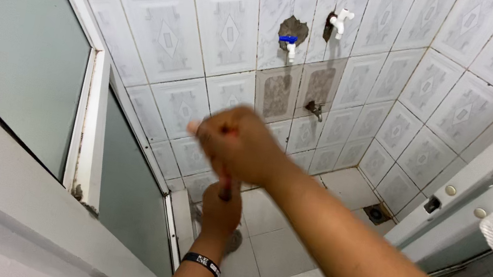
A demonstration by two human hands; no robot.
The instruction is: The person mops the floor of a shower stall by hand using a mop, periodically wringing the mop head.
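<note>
Handle (pixel 226 189), a thin stiff stick, likely light, held upright with right hand (pixel 239 145) fisted on top and left hand (pixel 220 211) clasped lower, above the shower floor (pixel 282 248).

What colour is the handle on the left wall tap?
Blue: the left tap has a blue handle on a white body, clearest in the head view.

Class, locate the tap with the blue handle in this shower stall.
In the head view, the tap with the blue handle sits high on the tiled back wall, just left of and below the white tap.
</note>
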